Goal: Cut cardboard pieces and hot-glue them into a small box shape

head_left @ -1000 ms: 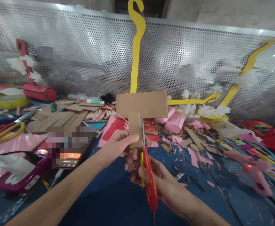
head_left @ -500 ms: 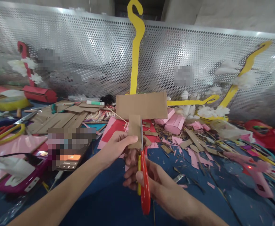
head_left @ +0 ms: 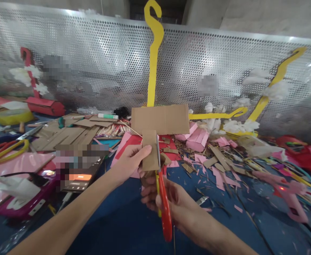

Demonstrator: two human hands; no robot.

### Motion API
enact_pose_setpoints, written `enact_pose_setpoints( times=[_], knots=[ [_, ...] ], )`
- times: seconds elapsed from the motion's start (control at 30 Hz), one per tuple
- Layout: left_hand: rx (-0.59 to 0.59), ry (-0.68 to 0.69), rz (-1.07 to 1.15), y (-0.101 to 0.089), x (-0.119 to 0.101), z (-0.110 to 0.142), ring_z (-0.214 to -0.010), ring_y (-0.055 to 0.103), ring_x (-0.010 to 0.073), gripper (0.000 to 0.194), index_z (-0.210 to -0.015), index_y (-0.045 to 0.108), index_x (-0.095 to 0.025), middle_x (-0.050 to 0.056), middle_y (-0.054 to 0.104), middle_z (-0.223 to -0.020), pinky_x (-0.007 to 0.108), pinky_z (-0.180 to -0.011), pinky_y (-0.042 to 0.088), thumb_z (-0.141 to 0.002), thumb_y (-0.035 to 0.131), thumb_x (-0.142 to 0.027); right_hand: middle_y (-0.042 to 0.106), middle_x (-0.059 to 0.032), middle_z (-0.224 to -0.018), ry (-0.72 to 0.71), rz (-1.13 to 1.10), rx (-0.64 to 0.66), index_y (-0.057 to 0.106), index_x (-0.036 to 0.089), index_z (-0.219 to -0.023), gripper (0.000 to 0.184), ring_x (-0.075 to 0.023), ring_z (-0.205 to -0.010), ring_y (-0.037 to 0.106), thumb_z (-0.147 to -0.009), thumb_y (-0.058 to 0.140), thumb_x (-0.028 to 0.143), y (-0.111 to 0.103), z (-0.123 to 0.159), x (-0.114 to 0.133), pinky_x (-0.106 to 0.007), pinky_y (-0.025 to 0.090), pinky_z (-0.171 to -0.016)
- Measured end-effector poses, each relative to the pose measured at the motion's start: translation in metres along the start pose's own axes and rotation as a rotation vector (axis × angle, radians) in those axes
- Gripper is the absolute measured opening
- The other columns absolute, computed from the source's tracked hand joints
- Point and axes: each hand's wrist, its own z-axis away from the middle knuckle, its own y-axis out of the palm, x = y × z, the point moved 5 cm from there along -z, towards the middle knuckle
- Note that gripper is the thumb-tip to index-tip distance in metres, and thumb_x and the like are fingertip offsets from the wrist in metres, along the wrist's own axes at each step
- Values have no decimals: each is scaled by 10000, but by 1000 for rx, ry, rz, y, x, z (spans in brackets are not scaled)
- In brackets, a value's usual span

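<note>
My left hand (head_left: 134, 157) pinches a small rectangular piece of cardboard (head_left: 150, 156) by its left side, thumb on the face toward me. In my right hand (head_left: 171, 198) are scissors with red and yellow handles (head_left: 166, 209), pointing away from me. Their blade (head_left: 158, 150) lies along the right edge of the cardboard piece; whether it is cutting I cannot tell. Just behind stands a larger cardboard rectangle (head_left: 160, 119), below a tall yellow hook-shaped strip (head_left: 151, 71). Some fingers of both hands are hidden behind the cardboard and scissors.
A pink glue gun (head_left: 284, 194) with a red light lies at right. Paper and cardboard scraps (head_left: 198, 159) litter the blue surface. At left are a phone (head_left: 82, 173), a purple power strip (head_left: 29, 193) and another pair of scissors (head_left: 9, 151). A perforated metal panel (head_left: 104, 60) stands behind.
The small cardboard piece and my left hand have shifted slightly left. The scissors have tilted a little, their handles moving slightly right.
</note>
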Motion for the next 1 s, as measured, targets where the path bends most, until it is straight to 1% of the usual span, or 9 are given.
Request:
enact_pose_setpoints(
  times=[0.1, 0.23, 0.37, 0.47, 0.6, 0.7, 0.8, 0.87, 1.0],
  knots=[
    [50, -64, -11, 5, 0, 3, -337, 388, 58, 506, -576, 557, -169, -36, 510, -401, 181, -363, 255, -962, 540, -496, 654, -110, -1215, -1, -28, -23, 624, 198, -1229, 529, -235, -1187, 613, -828, 820, 483, 1, 0, 6, -434, 417, -1119],
    [59, -66, -11, 9, -1, 4, -337, 383, 58, 517, -554, 551, -171, -31, 507, -393, 182, -359, 242, -948, 543, -506, 671, -120, -1215, 49, -55, -35, 619, 185, -1247, 496, -243, -1169, 643, -869, 786, 461, -1, 1, 6, -450, 422, -1117],
    [52, -79, -7, 8, 1, 3, -338, 388, 62, 527, -542, 553, -172, -27, 504, -392, 189, -356, 232, -954, 529, -499, 677, -135, -1213, 23, -31, -26, 596, 172, -1269, 481, -242, -1134, 665, -901, 760, 435, -3, 1, 4, -418, 483, -1036],
    [49, -65, -7, 7, 2, 4, -345, 394, 62, 531, -537, 549, -171, -23, 505, -394, 193, -364, 238, -964, 524, -484, 682, -127, -1191, 40, -44, -15, 586, 171, -1275, 471, -215, -1081, 682, -916, 746, 430, -1, 2, 2, -373, 507, -980],
    [52, -61, -9, 8, 3, 4, -354, 410, 65, 518, -558, 564, -168, -20, 515, -404, 194, -370, 249, -971, 524, -477, 686, -113, -1168, 50, -72, -15, 579, 171, -1274, 475, -202, -1057, 693, -917, 744, 437, 2, 2, 1, -377, 512, -986],
    [53, -75, 3, 8, 3, 3, -353, 410, 64, 522, -553, 550, -171, -26, 510, -403, 190, -368, 250, -971, 525, -483, 702, -100, -1116, 62, -88, -33, 600, 167, -1232, 474, -195, -1011, 704, -889, 773, 444, 4, 1, 1, -375, 522, -972],
    [65, -64, -4, 7, 1, 4, -341, 402, 61, 506, -574, 564, -170, -34, 513, -400, 186, -362, 251, -965, 533, -491, 713, -82, -1049, 65, -66, -83, 648, 162, -1158, 471, -160, -913, 694, -841, 812, 469, 1, -1, 3, -308, 533, -892],
    [77, -43, -3, 7, -1, 5, -331, 393, 58, 501, -588, 574, -170, -41, 508, -397, 184, -357, 255, -958, 541, -506, 714, -82, -1074, 46, -36, -103, 677, 174, -1141, 471, -159, -936, 677, -819, 826, 483, -1, -1, 6, -269, 524, -856],
    [143, -48, -11, 11, -3, 8, -344, 439, 66, 511, -591, 586, -169, -31, 530, -415, 186, -365, 287, -951, 546, -530, 719, -78, -1144, 24, 12, -152, 706, 225, -1151, 480, -185, -1013, 666, -786, 843, 506, -6, 2, 10, -249, 521, -798]
  ],
)
